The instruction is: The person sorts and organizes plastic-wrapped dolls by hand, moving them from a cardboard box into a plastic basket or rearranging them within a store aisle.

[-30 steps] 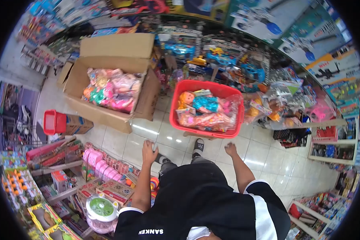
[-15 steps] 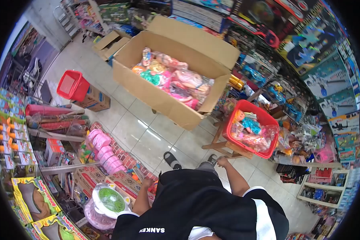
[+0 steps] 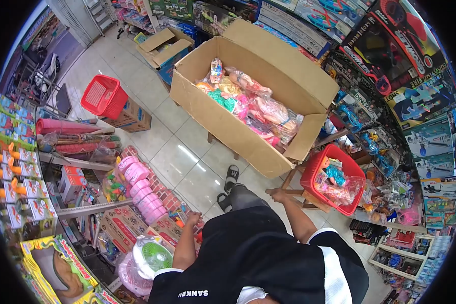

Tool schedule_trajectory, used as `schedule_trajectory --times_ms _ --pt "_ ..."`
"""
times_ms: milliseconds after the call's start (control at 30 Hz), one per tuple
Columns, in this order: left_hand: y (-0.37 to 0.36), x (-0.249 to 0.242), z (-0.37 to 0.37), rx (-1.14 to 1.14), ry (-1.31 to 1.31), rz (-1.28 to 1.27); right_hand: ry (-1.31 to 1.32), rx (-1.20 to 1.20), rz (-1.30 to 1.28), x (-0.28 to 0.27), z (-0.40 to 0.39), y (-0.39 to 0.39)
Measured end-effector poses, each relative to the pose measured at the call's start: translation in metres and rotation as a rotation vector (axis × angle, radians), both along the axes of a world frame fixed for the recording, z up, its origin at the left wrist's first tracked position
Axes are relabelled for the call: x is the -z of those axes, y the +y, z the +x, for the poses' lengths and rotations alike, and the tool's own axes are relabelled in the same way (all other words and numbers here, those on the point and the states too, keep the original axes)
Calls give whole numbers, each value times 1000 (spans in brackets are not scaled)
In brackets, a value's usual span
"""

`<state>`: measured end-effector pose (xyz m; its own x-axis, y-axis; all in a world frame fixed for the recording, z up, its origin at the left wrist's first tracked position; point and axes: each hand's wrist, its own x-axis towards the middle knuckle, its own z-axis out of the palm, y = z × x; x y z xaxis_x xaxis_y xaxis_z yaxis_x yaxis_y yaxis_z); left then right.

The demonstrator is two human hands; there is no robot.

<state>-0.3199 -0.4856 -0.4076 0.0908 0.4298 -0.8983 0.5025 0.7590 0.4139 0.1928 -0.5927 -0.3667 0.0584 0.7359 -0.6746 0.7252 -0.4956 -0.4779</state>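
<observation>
My left hand (image 3: 193, 218) hangs at my side with fingers loosely apart, near the pink rounded containers (image 3: 143, 188) and printed cartons (image 3: 120, 228) on the left shelf. My right hand (image 3: 275, 195) is held low at my other side, fingers loosely apart and nothing visible in it. Closest to it are a wooden stool (image 3: 309, 198) and the red basket (image 3: 309, 175) on top, which holds a bagged doll with a blue outfit (image 3: 334, 175). Ahead stands a large open cardboard box (image 3: 213, 124) containing several plastic-wrapped dolls (image 3: 268, 111).
Another red basket (image 3: 104, 96) rests on a brown carton (image 3: 131, 116) at the left. A smaller open box (image 3: 164, 48) stands behind. Boxed toys (image 3: 390, 45) line the right wall. A white fan with a green centre (image 3: 154, 256) sits low on the left. Floor tiles (image 3: 187, 152) run between.
One foot has stepped forward toward the large box. With the camera's movement, the box and right basket appear farther right. Both hands remain low, with nothing visibly picked up.
</observation>
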Motion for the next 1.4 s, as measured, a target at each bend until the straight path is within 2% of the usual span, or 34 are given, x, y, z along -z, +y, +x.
schedule_trajectory --times_ms 33,67,100,133,200,233,267,300,333,367,433,500,533,567,600,633,700,733,800,867,900,967,1000,1033,1067,1100,1133,1167,1200,1233,1267,1333,1367,1400 --pt "4 -8 -4 95 14 51 7 4 -1 5 1 1" --pt "10 -16 -7 194 29 102 35 134 -201 11 1 3" --pt "16 -15 -15 184 85 29 66 264 -400 16 1 5" --pt "26 -10 -26 195 99 35 82 272 -395 17 2 7" --pt "56 -6 -49 814 -64 208 156 426 -501 14 5 10" --pt "57 -25 -41 258 88 -4 177 436 -502 15 6 15" --pt "80 -41 -36 276 107 -2 209 594 -537 18 7 22" --pt "95 -19 -47 285 130 -60 242 754 -575 19 6 28" --pt "114 -11 -54 292 153 -113 265 767 -575 16 -3 41" --pt "134 -16 -47 167 147 -99 294 841 -527 14 -6 66" --pt "188 -41 -36 651 289 248 334 985 -440 11 5 75" --pt "244 -37 -33 421 171 472 367 1138 -352 9 20 89" --pt "273 -58 -18 360 87 678 381 1220 -314 10 21 94" --pt "308 -40 -17 23 117 507 392 1305 -276 10 27 90" --pt "336 -107 22 41 182 535 399 1390 -236 12 33 78" --pt "373 -104 25 -53 57 684 403 1473 -193 13 35 76" --pt "433 -178 72 -44 37 961 407 1632 -102 15 37 63" --pt "463 -205 91 46 53 1272 409 1709 -54 17 45 65" --pt "500 -287 148 -30 -60 1428 403 1853 47 17 44 53" --pt "533 -338 190 97 -5 1544 388 1988 155 15 42 15" --pt "544 -355 212 172 -48 1596 376 2052 213 14 31 -31" --pt "560 -377 255 376 -130 1667 342 2180 331 13 25 -52" --pt "570 -380 275 508 -176 1688 348 2470 606 -6 35 -51" --pt "582 -375 294 639 -247 1666 6 2514 910 -46 34 -39" --pt "591 -369 312 769 -319 1637 -489 2558 573 -62 49 -55" --pt "598 -366 329 939 -377 1547 -849 2547 673 -123 55 -20" --pt "603 -363 346 1104 -436 1452 -950 2489 701 -174 62 -5" --pt "606 -356 361 1115 -459 1444 -1335 2375 690 -214 67 21" --pt "608 -346 373 1264 -454 1316 -1453 2291 725 -246 70 40" --pt "611 -335 384 1410 -445 1181 -1513 2130 901 -271 71 61" --pt "612 -321 390 1425 -465 1166 -1498 1960 934 -303 68 94" --pt "613 -290 403 1629 -468 1080 -1336 1721 1159 -325 70 157" --pt "612 -280 411 1634 -487 1073 -1121 1748 1189 -331 67 201" --pt "610 -271 420 1784 -359 873 -1200 1519 1031 -332 58 242"
